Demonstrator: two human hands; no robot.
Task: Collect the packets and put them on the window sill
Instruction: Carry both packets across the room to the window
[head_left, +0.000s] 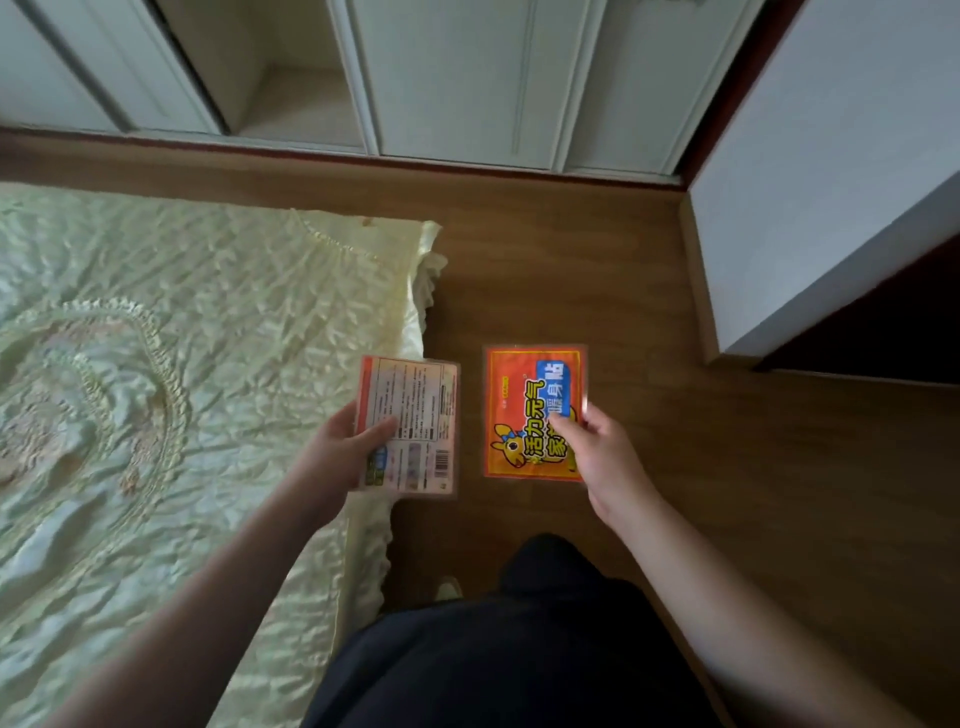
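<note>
A bed occupies the left of the room, covered by a pale green satin bedspread that is creased, embroidered with a ring motif and edged with a ruffle. Nothing else rests on the visible part of the cover. Beside the bed runs a brown wood-grain floor, extending to the white wardrobe doors at the far side. A light-coloured shoe stands on the floor near the ruffle.

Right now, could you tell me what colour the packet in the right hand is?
Bright orange with a blue panel, in the head view: packet.
</note>
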